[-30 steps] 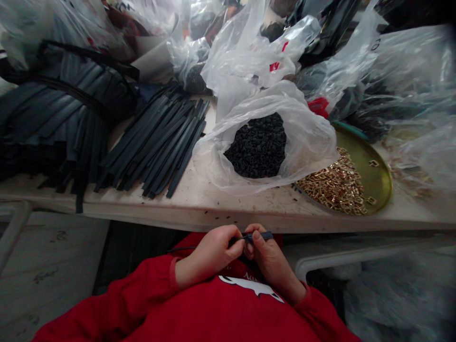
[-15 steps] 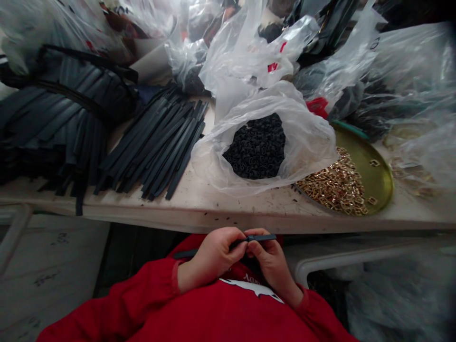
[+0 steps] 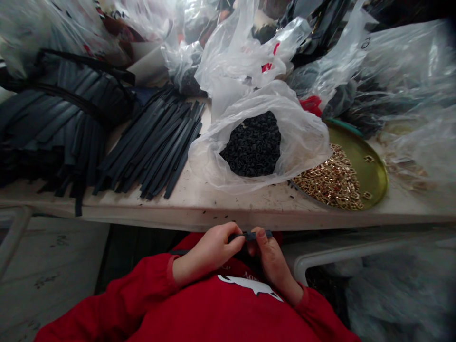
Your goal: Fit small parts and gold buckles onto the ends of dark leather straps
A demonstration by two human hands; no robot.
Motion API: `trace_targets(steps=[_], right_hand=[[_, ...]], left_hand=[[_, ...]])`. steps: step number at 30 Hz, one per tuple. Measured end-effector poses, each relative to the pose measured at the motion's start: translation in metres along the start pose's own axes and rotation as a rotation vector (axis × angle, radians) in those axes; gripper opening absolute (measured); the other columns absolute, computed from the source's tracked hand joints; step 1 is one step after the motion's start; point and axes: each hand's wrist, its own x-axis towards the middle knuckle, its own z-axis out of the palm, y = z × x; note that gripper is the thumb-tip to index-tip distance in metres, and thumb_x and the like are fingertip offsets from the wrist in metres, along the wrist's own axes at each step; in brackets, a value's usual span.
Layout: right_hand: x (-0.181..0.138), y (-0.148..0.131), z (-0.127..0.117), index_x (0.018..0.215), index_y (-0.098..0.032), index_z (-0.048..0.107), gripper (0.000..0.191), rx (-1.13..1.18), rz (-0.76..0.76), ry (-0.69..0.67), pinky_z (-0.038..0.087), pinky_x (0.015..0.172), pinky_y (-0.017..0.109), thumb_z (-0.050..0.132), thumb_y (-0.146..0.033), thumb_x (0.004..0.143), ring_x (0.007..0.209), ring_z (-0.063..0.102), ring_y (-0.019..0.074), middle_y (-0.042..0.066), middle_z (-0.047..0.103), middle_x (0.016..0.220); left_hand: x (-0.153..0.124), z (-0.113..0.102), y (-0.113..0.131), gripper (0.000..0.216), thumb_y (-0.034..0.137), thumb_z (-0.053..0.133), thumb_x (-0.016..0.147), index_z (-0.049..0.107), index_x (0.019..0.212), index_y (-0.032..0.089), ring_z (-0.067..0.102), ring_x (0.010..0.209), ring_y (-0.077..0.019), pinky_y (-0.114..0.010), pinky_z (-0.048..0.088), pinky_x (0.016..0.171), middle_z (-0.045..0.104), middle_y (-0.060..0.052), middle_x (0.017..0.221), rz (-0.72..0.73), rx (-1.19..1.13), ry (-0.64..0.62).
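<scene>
A narrow black strap (image 3: pixel 250 235) runs across both hands in front of my red top. My left hand (image 3: pixel 218 244) is closed on it, thumb against fingers, and the strap's tail shows behind the wrist. With thumb and fingers, my right hand (image 3: pixel 268 251) pinches the strap near its right end. A thicker spot on the strap lies between the hands; whether it is a separate loop I cannot tell. On the table ahead is an open plastic bag (image 3: pixel 204 164) with many small black loops (image 3: pixel 254 145) inside.
Loose black straps (image 3: pixel 153 147) lie left of the bag, beside a tied bundle of straps (image 3: pixel 53 128). A round golden tray (image 3: pixel 375 178) holds small gold-coloured metal buckles (image 3: pixel 331 183). Clear plastic bags (image 3: pixel 235 61) crowd the back. The table's front edge (image 3: pixel 171 216) is just beyond my hands.
My right thumb has moved up onto the strap near its right end, covering part of it. The left hand keeps its hold and has shifted slightly. The view has shifted a little.
</scene>
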Motion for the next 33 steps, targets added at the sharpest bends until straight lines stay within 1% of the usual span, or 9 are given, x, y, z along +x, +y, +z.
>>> trace_targets(steps=[4, 7, 9, 13, 18, 22, 25, 28, 33], right_hand=[[0.001, -0.005, -0.003, 0.083, -0.018, 0.057, 0.032, 0.071, 0.049, 0.014, 0.034, 0.051, 0.022, 0.054, -0.049, 0.077, 0.054, 0.045, 0.0097, -0.003, 0.052, 0.06], [0.003, -0.003, -0.003, 0.078, -0.017, 0.056, 0.028, 0.158, 0.102, 0.011, 0.031, 0.048, 0.021, 0.058, -0.045, 0.076, 0.048, 0.039, 0.0075, -0.006, 0.047, 0.053], [0.005, 0.0, -0.004, 0.077, -0.017, 0.055, 0.028, 0.216, 0.122, 0.016, 0.03, 0.047, 0.021, 0.059, -0.045, 0.075, 0.046, 0.038, 0.0073, -0.006, 0.047, 0.051], [0.006, 0.004, -0.005, 0.078, -0.017, 0.055, 0.026, 0.253, 0.13, 0.026, 0.028, 0.046, 0.021, 0.06, -0.042, 0.075, 0.046, 0.036, 0.007, -0.006, 0.046, 0.05], [0.007, 0.005, -0.004, 0.076, -0.017, 0.055, 0.025, 0.27, 0.145, 0.024, 0.027, 0.045, 0.02, 0.06, -0.042, 0.075, 0.045, 0.036, 0.0063, -0.007, 0.046, 0.049], [0.007, 0.005, -0.004, 0.076, -0.016, 0.056, 0.026, 0.279, 0.147, 0.044, 0.028, 0.045, 0.02, 0.062, -0.042, 0.073, 0.045, 0.037, 0.0062, -0.007, 0.047, 0.05], [0.006, 0.004, -0.004, 0.08, -0.017, 0.056, 0.027, 0.301, 0.15, 0.045, 0.029, 0.045, 0.02, 0.062, -0.042, 0.073, 0.045, 0.038, 0.0062, -0.007, 0.048, 0.052], [0.005, 0.002, -0.003, 0.088, -0.019, 0.055, 0.027, 0.304, 0.139, -0.027, 0.03, 0.046, 0.02, 0.061, -0.041, 0.075, 0.046, 0.04, 0.0068, -0.007, 0.047, 0.051], [0.004, 0.001, -0.001, 0.084, -0.017, 0.054, 0.027, 0.341, 0.151, -0.062, 0.026, 0.044, 0.019, 0.062, -0.041, 0.075, 0.043, 0.036, 0.0054, -0.008, 0.044, 0.049]], left_hand=[[0.004, -0.007, 0.005, 0.015, 0.025, 0.042, 0.077, 0.054, 0.077, 0.015, 0.046, 0.05, -0.0086, -0.02, 0.036, 0.048, 0.053, 0.004, 0.059, -0.252, -0.379, -0.194], [0.003, -0.011, 0.003, 0.016, 0.022, 0.04, 0.076, 0.054, 0.082, 0.015, 0.048, 0.045, -0.0074, -0.019, 0.037, 0.046, 0.056, 0.004, 0.058, -0.315, -0.598, -0.328], [0.001, -0.014, 0.002, 0.016, 0.019, 0.041, 0.075, 0.054, 0.082, 0.014, 0.051, 0.047, -0.0069, -0.018, 0.039, 0.048, 0.059, 0.003, 0.06, -0.342, -0.695, -0.365], [-0.003, -0.02, 0.001, 0.016, 0.017, 0.044, 0.075, 0.056, 0.085, 0.013, 0.053, 0.046, -0.0059, -0.016, 0.04, 0.047, 0.062, 0.001, 0.061, -0.42, -0.82, -0.385], [-0.004, -0.021, 0.0, 0.017, 0.019, 0.049, 0.074, 0.057, 0.088, 0.012, 0.055, 0.045, -0.0068, -0.016, 0.041, 0.045, 0.064, -0.001, 0.062, -0.433, -0.915, -0.389], [-0.006, -0.02, 0.002, 0.021, 0.013, 0.046, 0.074, 0.057, 0.091, 0.012, 0.056, 0.047, -0.0069, -0.017, 0.043, 0.048, 0.065, -0.001, 0.064, -0.452, -0.93, -0.394], [-0.008, -0.021, 0.003, 0.021, 0.013, 0.046, 0.073, 0.059, 0.089, 0.012, 0.057, 0.05, -0.0067, -0.016, 0.043, 0.048, 0.065, -0.002, 0.067, -0.421, -0.909, -0.423], [-0.009, -0.022, 0.003, 0.018, 0.016, 0.049, 0.073, 0.06, 0.086, 0.012, 0.056, 0.051, -0.0066, -0.016, 0.041, 0.046, 0.064, -0.002, 0.069, -0.391, -0.891, -0.431], [-0.013, -0.023, 0.001, 0.023, 0.016, 0.05, 0.073, 0.059, 0.093, 0.011, 0.057, 0.052, -0.0075, -0.017, 0.042, 0.048, 0.065, -0.004, 0.071, -0.369, -0.938, -0.425]])
